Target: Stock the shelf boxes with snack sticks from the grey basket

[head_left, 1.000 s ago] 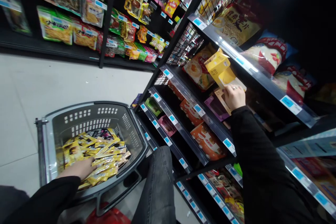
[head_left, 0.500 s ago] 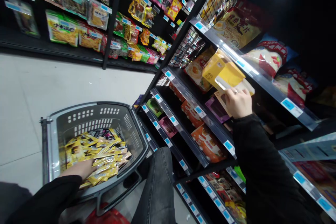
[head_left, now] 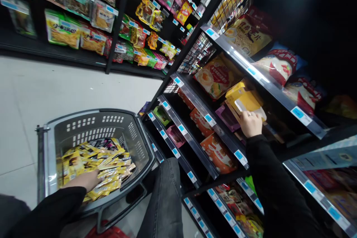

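My right hand grips the front lip of an open-topped yellow carton. The carton sits low on the shelf, above a purple box. In the grey shopping basket, my left hand rests on a heap of yellow, black and beige stick sachets. Its fingertips are hidden among the sachets, so its grip on any of them does not show.
Beside the carton stands a cereal bag, and bagged goods lie one shelf up. Orange packs fill a lower shelf. Price-label rails edge the shelves. Snack racks stand across the pale floor.
The yellow carton and my right hand have come down, away from the upper shelf edge. More of the cereal bag behind shows. My left hand stays on the sachets.
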The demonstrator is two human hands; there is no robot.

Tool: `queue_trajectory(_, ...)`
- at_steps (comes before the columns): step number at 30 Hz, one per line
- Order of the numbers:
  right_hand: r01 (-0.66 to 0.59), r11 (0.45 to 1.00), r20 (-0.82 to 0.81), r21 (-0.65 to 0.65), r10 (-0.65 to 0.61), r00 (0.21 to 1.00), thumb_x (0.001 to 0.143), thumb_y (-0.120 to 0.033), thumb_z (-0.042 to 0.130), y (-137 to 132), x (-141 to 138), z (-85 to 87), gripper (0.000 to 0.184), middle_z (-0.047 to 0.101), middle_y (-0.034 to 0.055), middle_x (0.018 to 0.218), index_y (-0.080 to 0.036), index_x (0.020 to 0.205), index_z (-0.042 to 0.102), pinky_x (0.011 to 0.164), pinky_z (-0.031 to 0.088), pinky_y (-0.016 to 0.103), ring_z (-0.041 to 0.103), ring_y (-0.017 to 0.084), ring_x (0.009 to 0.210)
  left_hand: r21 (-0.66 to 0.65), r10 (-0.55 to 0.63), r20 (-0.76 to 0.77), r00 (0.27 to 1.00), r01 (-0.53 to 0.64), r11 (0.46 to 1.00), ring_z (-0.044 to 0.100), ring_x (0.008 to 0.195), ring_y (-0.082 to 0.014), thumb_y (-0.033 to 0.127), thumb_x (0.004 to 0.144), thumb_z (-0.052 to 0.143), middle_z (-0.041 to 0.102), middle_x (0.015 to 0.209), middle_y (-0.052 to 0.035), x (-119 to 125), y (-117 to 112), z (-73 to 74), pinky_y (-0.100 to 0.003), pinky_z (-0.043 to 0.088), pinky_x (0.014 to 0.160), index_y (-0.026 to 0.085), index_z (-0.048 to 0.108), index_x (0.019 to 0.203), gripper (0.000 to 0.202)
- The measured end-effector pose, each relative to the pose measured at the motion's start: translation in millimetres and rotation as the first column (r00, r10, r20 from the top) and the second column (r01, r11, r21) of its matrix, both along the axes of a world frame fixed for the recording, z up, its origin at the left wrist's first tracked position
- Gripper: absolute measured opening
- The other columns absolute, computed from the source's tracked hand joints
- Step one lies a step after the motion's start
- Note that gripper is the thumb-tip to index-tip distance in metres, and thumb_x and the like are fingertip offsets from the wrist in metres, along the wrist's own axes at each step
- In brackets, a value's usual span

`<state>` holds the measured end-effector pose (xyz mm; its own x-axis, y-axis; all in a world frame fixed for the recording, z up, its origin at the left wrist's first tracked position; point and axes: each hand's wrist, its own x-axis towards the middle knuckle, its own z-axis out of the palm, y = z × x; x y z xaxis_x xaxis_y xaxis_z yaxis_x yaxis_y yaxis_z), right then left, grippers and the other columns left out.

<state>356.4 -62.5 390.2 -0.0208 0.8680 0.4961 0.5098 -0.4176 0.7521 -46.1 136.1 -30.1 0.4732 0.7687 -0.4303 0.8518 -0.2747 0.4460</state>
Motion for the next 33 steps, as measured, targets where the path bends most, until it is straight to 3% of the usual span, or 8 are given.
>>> queue_trajectory(6,0.04,0.991,-0.022,0.126,-0.037,0.999,0.078,-0.015,0.044,26,18,3.2,0.013,0.057,0.0111,0.077,-0.011,0.083,0.056,0.067,0.022,0.033,0.046,0.021,0.073,-0.032,-0.075,-0.094,0.993,0.072,0.997,0.061,0.099,-0.0223,0.022,0.074,0.04,0.062,0.11,-0.0188,-9,2,-9.8,-0.023,0.039,0.078,0.008,0.06,0.1,0.036)
queue_trajectory(11,-0.072,0.987,-0.065,0.142,0.081,0.995,0.079,-0.018,0.043,16,36,12.4,0.017,0.058,0.0105,0.078,-0.012,0.089,0.056,0.067,0.023,0.033,0.046,0.021,0.074,-0.02,-0.044,-0.048,0.998,0.043,0.999,0.062,0.095,-0.0247,0.024,0.064,0.046,0.068,0.101,-0.0134,-8,-2,1.5,-0.026,0.04,0.078,0.015,0.061,0.087,0.029)
queue_trajectory(15,-0.027,0.993,-0.075,0.114,0.036,0.997,0.077,-0.015,0.044,11,42,11.8,0.016,0.058,0.0111,0.076,-0.012,0.085,0.057,0.067,0.023,0.033,0.045,0.022,0.072,-0.044,-0.052,-0.072,0.996,0.049,0.998,0.062,0.096,-0.0249,0.027,0.066,0.043,0.064,0.106,-0.0198,-3,-2,4.8,-0.025,0.039,0.076,0.011,0.06,0.088,0.032)
queue_trajectory(21,-0.003,0.997,-0.059,0.071,0.007,0.998,0.078,-0.012,0.043,24,38,13.1,0.017,0.058,0.0127,0.077,-0.01,0.085,0.058,0.066,0.022,0.034,0.044,0.021,0.071,-0.003,-0.07,0.037,0.997,0.07,0.998,0.062,0.096,-0.0247,0.023,0.074,0.039,0.067,0.102,-0.0128,0,-7,15.2,-0.029,0.041,0.081,0.013,0.061,0.097,0.033)
queue_trajectory(23,-0.023,0.999,-0.052,0.043,0.025,0.998,0.079,-0.012,0.042,28,34,15.5,0.016,0.058,0.0119,0.075,-0.01,0.082,0.058,0.066,0.021,0.034,0.044,0.02,0.07,0.044,-0.066,0.224,0.972,0.057,0.997,0.06,0.1,-0.0215,0.026,0.081,0.033,0.065,0.11,-0.0098,13,-17,45.4,-0.028,0.041,0.085,0.016,0.058,0.105,0.036)
queue_trajectory(26,-0.053,0.999,-0.08,0.003,0.053,0.995,0.079,-0.011,0.042,31,29,23.5,0.016,0.058,0.0109,0.073,-0.011,0.078,0.058,0.066,0.021,0.033,0.045,0.019,0.069,0.31,-0.283,0.485,0.827,0.14,0.94,0.058,0.101,-0.0186,0.028,0.085,0.034,0.065,0.108,-0.0067,69,-38,127.8,-0.027,0.04,0.09,0.018,0.06,0.104,0.033)
queue_trajectory(30,-0.084,0.996,-0.142,-0.041,0.078,0.987,0.078,-0.011,0.043,36,25,48.6,0.016,0.059,0.0114,0.076,-0.011,0.081,0.058,0.067,0.022,0.033,0.047,0.02,0.072,0.809,-0.777,0.377,0.503,0.23,0.542,0.051,0.106,-0.0185,0.016,0.087,0.035,0.063,0.106,-0.0099,207,-67,266.9,-0.031,0.038,0.093,0.016,0.056,0.109,0.03)
queue_trajectory(33,-0.143,0.982,-0.191,-0.126,0.118,0.975,0.079,-0.012,0.042,38,24,76.2,0.016,0.061,0.0114,0.077,-0.011,0.082,0.058,0.067,0.022,0.033,0.049,0.02,0.073,0.925,-0.875,0.18,0.449,0.225,0.306,0.05,0.106,-0.0222,0.011,0.087,0.035,0.063,0.097,-0.0152,314,-74,341.5,-0.042,0.034,0.094,0.011,0.057,0.103,0.027)
